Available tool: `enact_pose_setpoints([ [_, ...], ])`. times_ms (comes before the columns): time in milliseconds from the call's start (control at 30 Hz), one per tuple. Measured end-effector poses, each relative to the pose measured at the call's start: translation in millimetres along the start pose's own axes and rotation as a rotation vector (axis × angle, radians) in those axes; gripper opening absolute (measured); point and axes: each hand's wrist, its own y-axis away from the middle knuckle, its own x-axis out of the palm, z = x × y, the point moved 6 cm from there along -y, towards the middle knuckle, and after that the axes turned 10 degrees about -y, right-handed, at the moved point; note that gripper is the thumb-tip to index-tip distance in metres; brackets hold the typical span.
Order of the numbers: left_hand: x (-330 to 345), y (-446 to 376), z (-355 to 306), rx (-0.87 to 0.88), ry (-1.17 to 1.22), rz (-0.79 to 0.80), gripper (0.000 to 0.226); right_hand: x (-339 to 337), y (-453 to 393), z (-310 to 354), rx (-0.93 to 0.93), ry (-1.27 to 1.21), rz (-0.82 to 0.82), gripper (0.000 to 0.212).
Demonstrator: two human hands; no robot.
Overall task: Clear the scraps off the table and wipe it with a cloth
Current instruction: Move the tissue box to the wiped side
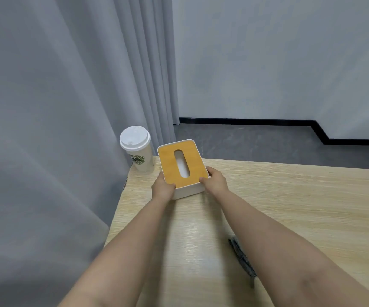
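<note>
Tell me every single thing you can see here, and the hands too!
White tissue box with an orange-yellow wooden lid and an oval slot: one, near the table's far left corner, held at its near end by both hands.
White paper cup with a white plastic lid and a green round logo: one, upright at the table's far left corner, left of the box.
Dark grey bristly brush: one, lying on the table, partly hidden by the right forearm.
Light wooden table: one, under everything.
Grey curtain: one, left.
White wall: behind.
Grey floor: beyond the table.
Left hand: grips the box's near left corner.
Right hand: grips the box's near right corner.
</note>
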Motion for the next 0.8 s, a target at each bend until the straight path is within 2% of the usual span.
enact_pose_setpoints([
  [167, 21.2, 28.3, -23.8, 0.067, 0.023, 0.010, 0.040, -40.8, 19.9, -11.8, 0.001, -0.041, -0.061, 0.027],
  [367, 91.0, 70.0, -69.1, 0.168, 0.007, 0.059, 0.041, -132.5, 48.5, -35.7, 0.032, -0.070, -0.185, 0.030],
  [633, 211.4, 124.2, -122.3, 0.213, 0.028, 0.267, 0.039, -263.6, 90.1, -99.5, 0.073, -0.096, -0.351, 0.030],
  [800, 277.0, 160.2, -156.7, 0.284, -0.029, 0.351, 0.050, -330.1, 115.5, -138.9, 0.127, -0.156, -0.462, 0.033],
])
